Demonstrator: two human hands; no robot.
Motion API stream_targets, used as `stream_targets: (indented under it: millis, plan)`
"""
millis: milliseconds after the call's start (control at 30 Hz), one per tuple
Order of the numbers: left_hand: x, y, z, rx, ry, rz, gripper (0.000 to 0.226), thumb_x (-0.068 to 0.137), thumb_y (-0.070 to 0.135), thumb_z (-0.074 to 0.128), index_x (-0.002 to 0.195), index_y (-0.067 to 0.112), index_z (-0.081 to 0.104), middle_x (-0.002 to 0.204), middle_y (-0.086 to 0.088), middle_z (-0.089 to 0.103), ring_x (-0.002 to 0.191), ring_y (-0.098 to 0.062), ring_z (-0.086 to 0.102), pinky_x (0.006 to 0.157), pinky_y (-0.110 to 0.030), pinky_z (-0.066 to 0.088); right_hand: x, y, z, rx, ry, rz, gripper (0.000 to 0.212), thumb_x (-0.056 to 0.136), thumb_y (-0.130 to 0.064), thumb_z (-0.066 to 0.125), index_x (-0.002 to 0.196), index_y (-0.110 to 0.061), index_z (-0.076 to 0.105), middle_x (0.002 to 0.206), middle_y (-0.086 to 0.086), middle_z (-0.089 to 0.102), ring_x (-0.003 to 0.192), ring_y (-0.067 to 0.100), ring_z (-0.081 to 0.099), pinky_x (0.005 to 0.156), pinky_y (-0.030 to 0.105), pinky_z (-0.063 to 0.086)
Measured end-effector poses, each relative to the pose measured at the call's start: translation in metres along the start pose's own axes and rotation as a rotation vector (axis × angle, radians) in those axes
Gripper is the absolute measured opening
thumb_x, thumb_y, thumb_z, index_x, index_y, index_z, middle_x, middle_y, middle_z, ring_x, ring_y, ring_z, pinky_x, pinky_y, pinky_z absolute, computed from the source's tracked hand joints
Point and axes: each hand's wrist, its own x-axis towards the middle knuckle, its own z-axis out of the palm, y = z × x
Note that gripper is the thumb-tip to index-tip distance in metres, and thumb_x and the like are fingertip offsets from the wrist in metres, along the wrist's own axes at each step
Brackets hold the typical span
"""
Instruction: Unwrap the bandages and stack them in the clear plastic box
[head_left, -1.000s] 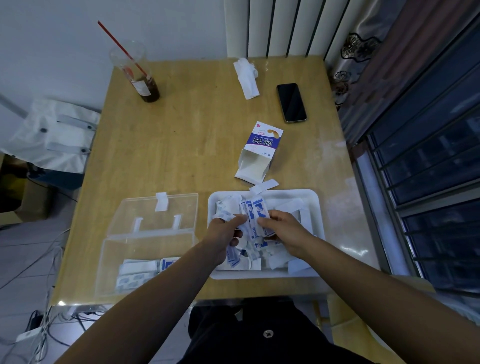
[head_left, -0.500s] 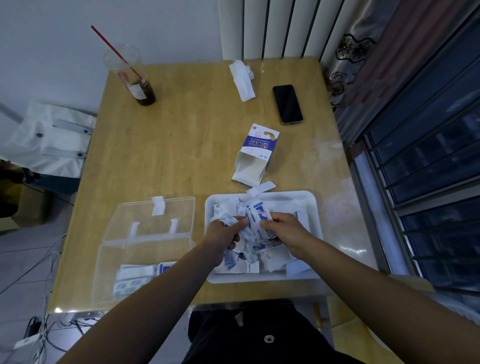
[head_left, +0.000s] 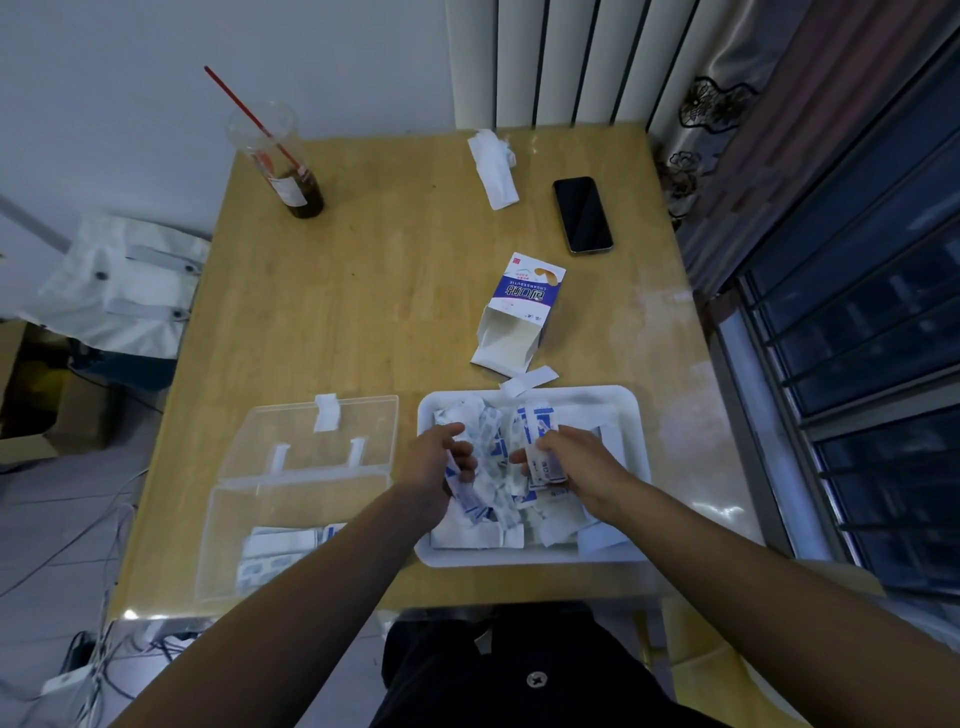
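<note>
Wrapped bandage (head_left: 546, 466) in right hand (head_left: 577, 464) grip, above the tray (head_left: 637, 415).

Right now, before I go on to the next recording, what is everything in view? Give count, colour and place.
table: one, tan wood, centre
clear plastic box: one, transparent, open, near left
stacked bandages: a few, white-blue, inside the box
tray: one, white, right of the box
wrapped bandages: many, white-blue, heaped in the tray
carton: one, white-blue, open, beyond the tray
phone: one, black, far right
cup: one, clear, red straw, far left
tissue: one, white, far edge
left hand: over the tray, grips wrapped bandages
right hand: over the tray, pinches wrapped bandages
</note>
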Motion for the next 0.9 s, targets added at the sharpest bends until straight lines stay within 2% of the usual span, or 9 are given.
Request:
stream_targets:
  millis: [100,167,267,333,433,567,700,767,900]
  plan:
    - [-0.008,0.002,0.002,-0.055,-0.061,0.025,0.024,0.098,0.010,0.041,0.118,0.004,0.052,0.077,-0.016,0.062,0.058,-0.022,0.059,0.046,-0.024,0.048,-0.002,-0.003,0.010,0.015,-0.130,0.063,0.058,0.062,-0.030,0.062,0.103,0.009,0.057,0.107,0.026,0.065,0.089,0.035,0.057,0.077,0.040,0.044]
    - [-0.011,0.002,0.005,-0.051,-0.078,0.052,0.025,0.099,0.012,0.038,0.120,0.009,0.051,0.094,-0.020,0.067,0.074,-0.030,0.066,0.056,-0.031,0.054,-0.004,-0.002,0.016,0.020,-0.251,0.063,0.047,0.058,-0.027,0.064,0.098,-0.004,0.056,0.099,0.020,0.056,0.091,0.030,0.051,0.079,0.040,0.042]
    - [-0.010,-0.002,0.006,-0.026,-0.094,0.092,0.027,0.100,0.015,0.036,0.123,0.015,0.051,0.107,-0.017,0.069,0.094,-0.036,0.067,0.073,-0.039,0.054,-0.009,0.002,0.020,-0.026,-0.350,0.036,0.019,0.083,-0.014,0.059,0.100,-0.005,0.057,0.097,0.017,0.058,0.090,0.028,0.057,0.078,0.036,0.047]
    - [-0.009,-0.006,0.006,-0.065,-0.156,0.102,0.021,0.099,0.014,0.040,0.118,0.014,0.050,0.114,-0.018,0.067,0.101,-0.037,0.064,0.079,-0.041,0.052,-0.009,0.005,0.021,-0.048,-0.310,-0.014,0.006,0.091,-0.010,0.053,0.092,-0.006,0.057,0.092,0.016,0.060,0.085,0.025,0.059,0.074,0.034,0.047]
    - [-0.013,-0.006,0.004,-0.109,-0.258,0.054,0.020,0.091,0.016,0.051,0.109,0.006,0.055,0.108,-0.021,0.058,0.094,-0.033,0.059,0.082,-0.041,0.047,-0.007,0.005,0.018,-0.008,-0.204,-0.063,0.012,0.091,-0.009,0.052,0.092,-0.004,0.062,0.091,0.015,0.065,0.083,0.025,0.062,0.072,0.035,0.046]
    - [-0.021,-0.011,-0.001,-0.004,-0.367,-0.032,0.025,0.096,0.013,0.048,0.116,0.003,0.060,0.102,-0.015,0.068,0.087,-0.025,0.065,0.077,-0.038,0.056,-0.007,0.004,0.015,0.047,-0.096,-0.067,0.019,0.091,-0.007,0.051,0.103,-0.009,0.065,0.097,0.011,0.070,0.085,0.024,0.066,0.069,0.032,0.051]
    - [-0.020,-0.015,-0.001,0.076,-0.199,-0.008,0.015,0.097,0.006,0.050,0.105,0.001,0.061,0.095,-0.015,0.070,0.078,-0.025,0.067,0.069,-0.036,0.059,-0.005,0.011,0.015,0.031,-0.062,-0.046,0.024,0.090,-0.010,0.053,0.110,-0.009,0.065,0.108,0.014,0.070,0.102,0.032,0.066,0.089,0.045,0.051]
    - [-0.018,-0.015,-0.001,0.077,-0.140,0.012,0.010,0.094,0.004,0.054,0.098,0.002,0.063,0.090,-0.015,0.070,0.073,-0.024,0.069,0.062,-0.032,0.059,-0.004,0.012,0.014,0.039,-0.027,-0.043,0.023,0.091,-0.010,0.053,0.110,-0.011,0.065,0.109,0.012,0.070,0.102,0.031,0.066,0.093,0.049,0.052]
    - [-0.016,-0.017,-0.002,0.088,-0.080,0.061,0.015,0.090,0.003,0.061,0.104,-0.001,0.065,0.094,-0.016,0.070,0.074,-0.024,0.069,0.063,-0.032,0.060,-0.004,0.012,0.013,0.046,0.000,-0.070,0.024,0.092,-0.011,0.053,0.114,-0.010,0.064,0.110,0.011,0.070,0.101,0.030,0.068,0.091,0.048,0.054]
